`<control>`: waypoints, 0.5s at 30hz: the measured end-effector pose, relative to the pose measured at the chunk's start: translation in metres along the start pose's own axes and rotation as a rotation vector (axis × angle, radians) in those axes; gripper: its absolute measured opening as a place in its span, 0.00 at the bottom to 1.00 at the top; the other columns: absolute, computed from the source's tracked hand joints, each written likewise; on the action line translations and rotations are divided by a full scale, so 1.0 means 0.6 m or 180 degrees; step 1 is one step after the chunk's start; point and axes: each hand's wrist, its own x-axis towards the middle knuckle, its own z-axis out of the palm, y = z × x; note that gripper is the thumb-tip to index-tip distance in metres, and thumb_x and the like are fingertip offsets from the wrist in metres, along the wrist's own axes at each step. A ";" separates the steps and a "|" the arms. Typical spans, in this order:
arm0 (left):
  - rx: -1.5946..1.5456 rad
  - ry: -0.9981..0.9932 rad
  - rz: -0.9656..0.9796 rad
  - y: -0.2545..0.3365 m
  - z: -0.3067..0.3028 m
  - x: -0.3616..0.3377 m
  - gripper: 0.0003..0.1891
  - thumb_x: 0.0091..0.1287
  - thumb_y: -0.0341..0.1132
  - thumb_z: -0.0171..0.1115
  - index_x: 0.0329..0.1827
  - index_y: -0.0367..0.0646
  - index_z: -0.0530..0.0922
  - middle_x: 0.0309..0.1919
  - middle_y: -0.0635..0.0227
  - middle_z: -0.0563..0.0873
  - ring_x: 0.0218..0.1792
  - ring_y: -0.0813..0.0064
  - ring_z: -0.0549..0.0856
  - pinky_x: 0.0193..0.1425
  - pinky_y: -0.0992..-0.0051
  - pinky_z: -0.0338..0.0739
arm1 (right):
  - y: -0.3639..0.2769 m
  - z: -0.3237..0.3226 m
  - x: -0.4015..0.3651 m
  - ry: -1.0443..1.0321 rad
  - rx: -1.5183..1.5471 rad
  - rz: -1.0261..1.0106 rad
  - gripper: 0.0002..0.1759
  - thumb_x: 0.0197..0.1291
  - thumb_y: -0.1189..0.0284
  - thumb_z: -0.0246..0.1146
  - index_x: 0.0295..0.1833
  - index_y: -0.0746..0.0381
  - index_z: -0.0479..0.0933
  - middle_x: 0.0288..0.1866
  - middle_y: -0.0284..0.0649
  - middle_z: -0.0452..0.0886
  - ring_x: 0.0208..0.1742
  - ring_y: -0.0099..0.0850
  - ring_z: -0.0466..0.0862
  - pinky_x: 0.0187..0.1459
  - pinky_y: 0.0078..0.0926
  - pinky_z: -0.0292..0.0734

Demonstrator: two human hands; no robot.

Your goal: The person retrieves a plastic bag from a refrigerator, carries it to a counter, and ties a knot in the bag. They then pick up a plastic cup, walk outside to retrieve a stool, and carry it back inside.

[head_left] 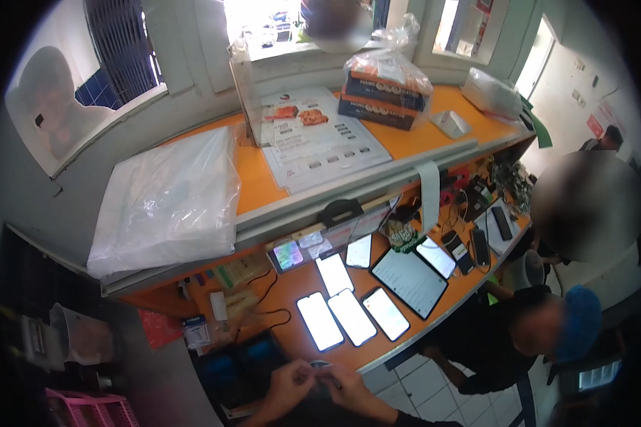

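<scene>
At the bottom middle of the view, my left hand (290, 383) and my right hand (342, 385) are close together, fingers pinched and facing each other. Something small and pale sits between the fingertips, too hidden to name. Just beyond them, several lit phones lie on the orange desk (274, 332), among them a bright phone (319, 322), a second phone (352, 317) and a third phone (386, 314). A larger tablet (410, 280) showing a list lies to their right. Left of my hands is a dark screen-like device (238, 366).
A raised orange counter (253, 186) carries a plastic-wrapped stack (167, 199), a menu sheet (320, 146) and bagged boxes (381, 107). A paper strip (429, 196) hangs over its edge. A person in a blue hair cover (579, 324) is at the right. A pink crate (92, 409) stands lower left.
</scene>
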 end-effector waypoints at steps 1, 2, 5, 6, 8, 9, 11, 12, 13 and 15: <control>-0.0051 0.0019 -0.0081 0.000 -0.001 -0.001 0.07 0.57 0.27 0.65 0.36 0.36 0.78 0.32 0.62 0.84 0.33 0.80 0.85 0.36 0.79 0.80 | -0.007 0.000 -0.003 -0.0015 -0.0028 -0.0048 0.10 0.50 0.81 0.65 0.40 0.65 0.77 0.35 0.45 0.79 0.37 0.40 0.82 0.37 0.28 0.78; -0.0186 -0.0005 -0.0062 -0.007 0.000 -0.001 0.07 0.57 0.26 0.65 0.37 0.36 0.77 0.32 0.62 0.84 0.34 0.80 0.85 0.38 0.79 0.80 | -0.013 0.000 -0.005 -0.0001 -0.0047 -0.0076 0.10 0.50 0.81 0.66 0.40 0.65 0.77 0.36 0.45 0.79 0.37 0.41 0.82 0.38 0.28 0.77; -0.0492 -0.0207 -0.0043 -0.025 0.003 -0.002 0.08 0.58 0.25 0.64 0.39 0.36 0.77 0.32 0.64 0.84 0.36 0.79 0.84 0.41 0.80 0.80 | -0.006 0.009 -0.015 0.0111 -0.0200 -0.0105 0.11 0.48 0.81 0.66 0.40 0.64 0.76 0.37 0.45 0.78 0.38 0.42 0.81 0.38 0.29 0.77; -0.0599 -0.0288 -0.0054 -0.026 0.007 -0.001 0.10 0.58 0.25 0.64 0.41 0.36 0.76 0.32 0.64 0.84 0.37 0.79 0.84 0.43 0.80 0.80 | 0.001 0.007 -0.019 0.0118 -0.0285 -0.0128 0.11 0.48 0.81 0.66 0.39 0.64 0.76 0.37 0.45 0.78 0.38 0.42 0.81 0.38 0.29 0.77; -0.0625 -0.0449 -0.0033 -0.015 0.005 -0.004 0.13 0.57 0.24 0.65 0.44 0.36 0.75 0.34 0.64 0.84 0.38 0.78 0.84 0.44 0.80 0.79 | -0.001 -0.002 -0.020 0.0116 -0.0243 -0.0013 0.10 0.48 0.82 0.65 0.38 0.64 0.77 0.36 0.44 0.78 0.37 0.42 0.81 0.37 0.30 0.77; -0.0541 -0.0535 0.0003 -0.002 0.001 -0.006 0.14 0.56 0.24 0.66 0.46 0.36 0.75 0.37 0.64 0.84 0.39 0.77 0.84 0.45 0.79 0.79 | 0.001 -0.006 -0.021 0.0099 -0.0222 0.0011 0.10 0.47 0.82 0.65 0.38 0.64 0.77 0.35 0.43 0.78 0.36 0.42 0.81 0.36 0.30 0.77; 0.0031 -0.0673 0.0200 0.026 -0.006 -0.010 0.19 0.54 0.25 0.67 0.49 0.37 0.74 0.43 0.62 0.82 0.42 0.75 0.83 0.47 0.77 0.78 | 0.013 -0.005 -0.033 0.0149 -0.0208 -0.0019 0.08 0.47 0.83 0.64 0.36 0.64 0.77 0.34 0.42 0.78 0.36 0.41 0.81 0.36 0.30 0.77; 0.0522 -0.0732 0.0373 0.043 -0.009 -0.009 0.21 0.53 0.25 0.68 0.51 0.38 0.73 0.46 0.61 0.80 0.43 0.73 0.82 0.49 0.76 0.77 | 0.019 -0.005 -0.035 0.0180 -0.0208 -0.0049 0.08 0.47 0.83 0.63 0.35 0.64 0.77 0.34 0.42 0.78 0.35 0.41 0.81 0.36 0.31 0.77; 0.1012 -0.0799 0.0542 0.055 -0.010 -0.007 0.23 0.52 0.26 0.69 0.53 0.38 0.72 0.49 0.59 0.79 0.44 0.71 0.82 0.51 0.74 0.76 | 0.020 -0.007 -0.036 0.0189 -0.0236 -0.0083 0.08 0.47 0.83 0.63 0.34 0.64 0.77 0.34 0.41 0.78 0.35 0.40 0.80 0.36 0.30 0.77; 0.1375 -0.0913 0.1367 0.055 0.000 0.004 0.26 0.51 0.27 0.69 0.55 0.39 0.71 0.52 0.59 0.76 0.46 0.65 0.80 0.56 0.70 0.71 | 0.023 -0.008 -0.038 0.0219 -0.0299 -0.0142 0.08 0.45 0.84 0.63 0.32 0.64 0.77 0.33 0.40 0.78 0.34 0.39 0.80 0.35 0.30 0.77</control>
